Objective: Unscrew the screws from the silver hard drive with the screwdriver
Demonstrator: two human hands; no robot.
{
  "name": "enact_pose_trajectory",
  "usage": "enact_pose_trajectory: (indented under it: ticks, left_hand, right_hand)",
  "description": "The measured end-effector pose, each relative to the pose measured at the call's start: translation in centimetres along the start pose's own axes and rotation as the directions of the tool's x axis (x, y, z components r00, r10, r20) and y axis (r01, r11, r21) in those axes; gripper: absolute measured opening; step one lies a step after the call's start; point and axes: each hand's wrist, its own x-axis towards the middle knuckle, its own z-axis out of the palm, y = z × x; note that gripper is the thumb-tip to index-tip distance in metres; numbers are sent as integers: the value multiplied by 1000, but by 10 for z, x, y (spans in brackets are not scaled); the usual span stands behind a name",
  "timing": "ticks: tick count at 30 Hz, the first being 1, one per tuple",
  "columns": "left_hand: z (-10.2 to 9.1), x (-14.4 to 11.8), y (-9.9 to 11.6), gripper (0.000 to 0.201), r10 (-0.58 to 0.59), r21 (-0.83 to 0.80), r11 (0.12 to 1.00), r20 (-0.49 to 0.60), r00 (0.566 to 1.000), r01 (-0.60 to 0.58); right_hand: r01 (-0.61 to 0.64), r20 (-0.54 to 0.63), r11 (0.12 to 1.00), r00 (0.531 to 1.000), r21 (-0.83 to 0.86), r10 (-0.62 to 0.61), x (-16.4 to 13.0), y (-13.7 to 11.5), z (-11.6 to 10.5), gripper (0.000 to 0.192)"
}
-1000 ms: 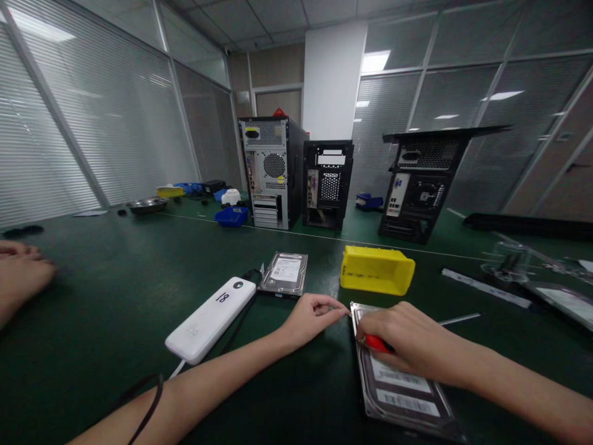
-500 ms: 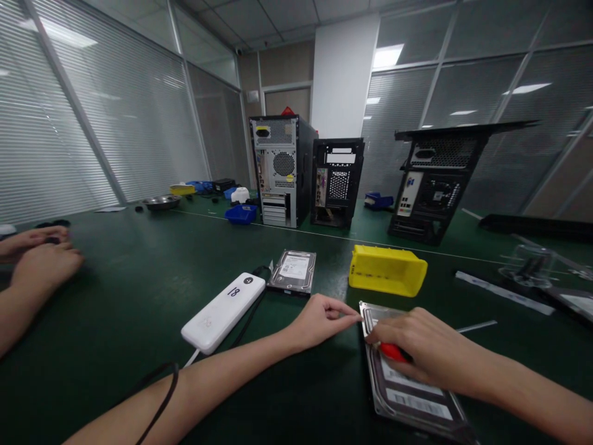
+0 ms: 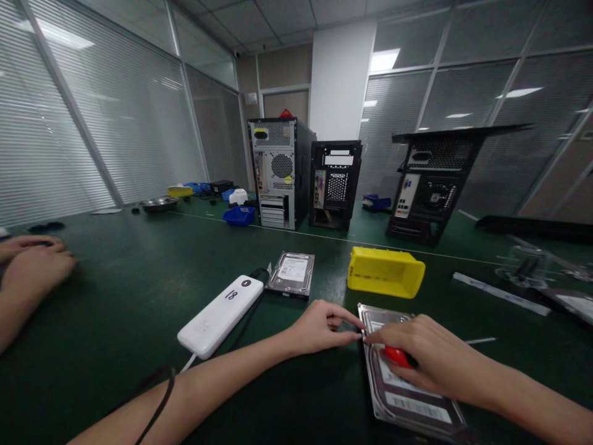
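A hard drive lies label-up on the table in front of me, partly covered by my right hand. My right hand is closed round a screwdriver with a red handle; its thin shaft sticks out to the right behind the hand. The right fingertips touch down at the drive's upper left edge. My left hand meets them there, thumb and forefinger in a near pinch at the same edge. Whatever is between those fingertips is too small to make out. A second hard drive lies farther back.
A yellow bin lies behind the near drive. Left of my forearm is a white power bank with cables. Computer cases stand at the back. Another person's hands are at far left. A clear container stands right.
My left thumb and forefinger have spread slightly at the drive's edge. My right hand has shifted a little lower and right, the screwdriver turning with it. The view has moved slightly.
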Motion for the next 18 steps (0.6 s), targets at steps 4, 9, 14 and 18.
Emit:
enact_pose_trajectory:
  ticks: [4, 9, 14, 18]
  left_hand:
    - [0, 0, 0, 34, 6, -3, 1000, -3, 1000, -6]
    - [0, 0, 0, 33, -8, -27, 1000, -1, 1000, 8]
    - [0, 0, -1, 33, 1, -33, 999, 1, 1000, -1]
    - [0, 1, 0, 33, -12, -49, 999, 9, 1000, 13]
  right_hand:
    - [-10, -21, 1000, 1000, -2, 10, -3, 1, 4, 29]
    - [-54, 30, 999, 998, 7, 53, -5, 1, 6, 37]
    - [-63, -5, 998, 998, -10, 63, -5, 2, 6, 40]
    - [-39, -33, 999, 999, -6, 38, -6, 4, 8, 40]
